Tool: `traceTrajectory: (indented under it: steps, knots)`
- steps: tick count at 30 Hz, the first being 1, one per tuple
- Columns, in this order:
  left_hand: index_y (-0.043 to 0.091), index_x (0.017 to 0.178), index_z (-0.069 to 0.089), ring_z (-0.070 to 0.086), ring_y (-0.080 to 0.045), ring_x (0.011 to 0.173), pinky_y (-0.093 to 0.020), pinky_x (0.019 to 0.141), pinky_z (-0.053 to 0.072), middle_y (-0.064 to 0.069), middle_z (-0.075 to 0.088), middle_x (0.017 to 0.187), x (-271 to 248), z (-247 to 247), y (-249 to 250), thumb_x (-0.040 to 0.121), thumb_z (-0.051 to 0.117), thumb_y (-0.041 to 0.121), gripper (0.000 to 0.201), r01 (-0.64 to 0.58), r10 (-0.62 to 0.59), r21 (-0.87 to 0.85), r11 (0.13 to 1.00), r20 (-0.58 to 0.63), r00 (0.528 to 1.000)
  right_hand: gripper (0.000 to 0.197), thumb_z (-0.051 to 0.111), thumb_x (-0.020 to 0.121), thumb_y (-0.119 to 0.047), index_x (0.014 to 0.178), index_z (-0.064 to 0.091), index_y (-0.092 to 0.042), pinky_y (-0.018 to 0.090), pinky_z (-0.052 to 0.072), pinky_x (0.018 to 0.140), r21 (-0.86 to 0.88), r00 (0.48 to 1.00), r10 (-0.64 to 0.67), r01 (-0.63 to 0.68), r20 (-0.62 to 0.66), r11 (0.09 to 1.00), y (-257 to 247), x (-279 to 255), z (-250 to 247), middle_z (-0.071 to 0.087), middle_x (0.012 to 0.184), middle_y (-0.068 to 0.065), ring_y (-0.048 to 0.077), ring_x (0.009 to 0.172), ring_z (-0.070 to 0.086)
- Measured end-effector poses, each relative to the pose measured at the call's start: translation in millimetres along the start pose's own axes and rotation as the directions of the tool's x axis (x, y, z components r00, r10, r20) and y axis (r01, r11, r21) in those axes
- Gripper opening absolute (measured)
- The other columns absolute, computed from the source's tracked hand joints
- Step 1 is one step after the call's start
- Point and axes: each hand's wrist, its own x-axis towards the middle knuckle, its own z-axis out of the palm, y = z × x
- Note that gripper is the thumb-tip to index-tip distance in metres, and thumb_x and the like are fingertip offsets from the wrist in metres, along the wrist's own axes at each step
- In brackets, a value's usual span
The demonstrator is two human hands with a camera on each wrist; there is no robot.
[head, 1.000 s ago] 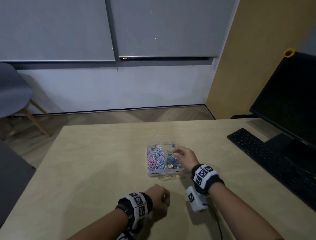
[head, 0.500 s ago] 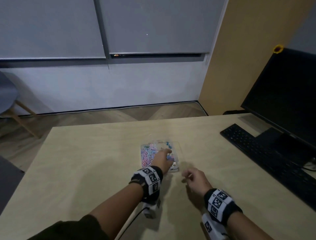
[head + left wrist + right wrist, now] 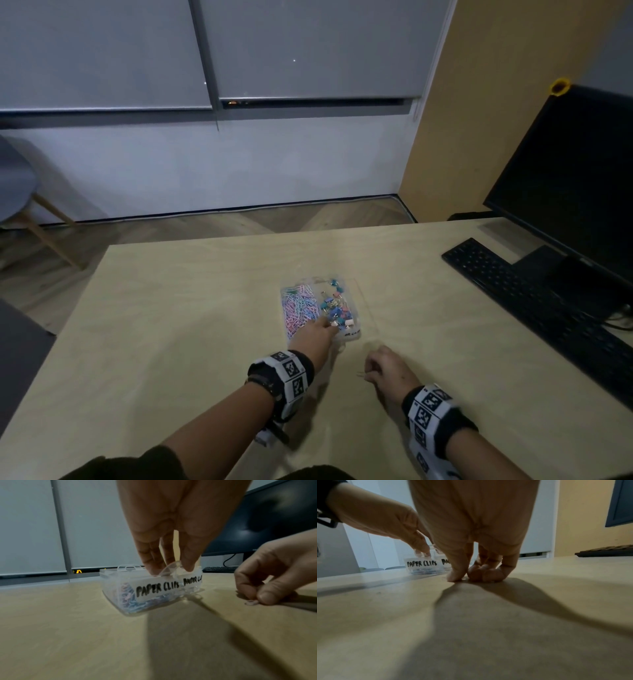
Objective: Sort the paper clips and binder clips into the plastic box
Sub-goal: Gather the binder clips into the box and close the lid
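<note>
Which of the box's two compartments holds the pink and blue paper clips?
The left compartment of the plastic box, labelled PAPER CLIPS; the right compartment holds chunkier binder clips.

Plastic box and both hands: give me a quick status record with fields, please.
box: clear plastic box on the table, lid open
left compartment: labelled PAPER CLIPS, holds paper clips
right compartment: holds binder clips; label only partly readable
left hand: left hand at the box's near edge, fingers on a clear tab at the rim
right hand: right hand on the table near the box, fingers curled over a loose paper clip; grasp not confirmed
</note>
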Motion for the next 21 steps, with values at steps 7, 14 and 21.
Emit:
traceTrajectory:
  steps: [7, 14, 21]
  knots:
    - [0.021, 0.132, 0.050, 0.040, -0.021, 0.125, -0.032, 0.107, 0.035, -0.002, 0.045, 0.140, -20.0, 0.7, -6.5, 0.097, 0.044, 0.025, 0.036, -0.033, 0.033, 0.007, 0.999, -0.105, 0.994, 0.027, 0.046, 0.089, -0.011, 0.067, 0.037, -0.025, 0.032, 0.041, 0.075, -0.136, 1.000, -0.030, 0.030, 0.003, 0.990, -3.7, -10.8, 3.4, 0.039, 0.088, -0.001, 0.019, 0.078, 0.044]
    - [0.026, 0.127, 0.049, 0.040, -0.019, 0.119, -0.030, 0.098, 0.036, -0.001, 0.044, 0.129, -44.4, -7.0, -27.3, 0.096, 0.039, 0.038, 0.035, 0.234, -0.242, -0.062, 0.970, -0.229, 0.943, 0.030, 0.046, 0.079, -0.002, 0.059, 0.037, -0.022, 0.031, 0.045, 0.070, -0.048, 0.996, 0.033, -0.029, 0.086, 0.998, -15.5, -7.1, -23.0, 0.061, 0.078, 0.007, 0.025, 0.075, 0.057]
    - [0.010, 0.112, 0.056, 0.056, -0.027, 0.103, -0.029, 0.087, 0.043, -0.012, 0.051, 0.113, -43.4, -8.7, -32.6, 0.096, 0.043, 0.023, 0.025, 0.357, -0.383, -0.360, 0.862, -0.002, 0.924, 0.026, 0.051, 0.088, -0.005, 0.067, 0.049, -0.018, 0.011, 0.040, 0.059, 0.191, 0.993, -0.055, 0.075, -0.108, 0.979, -60.5, 8.1, -42.8, 0.051, 0.066, -0.006, 0.005, 0.061, 0.048]
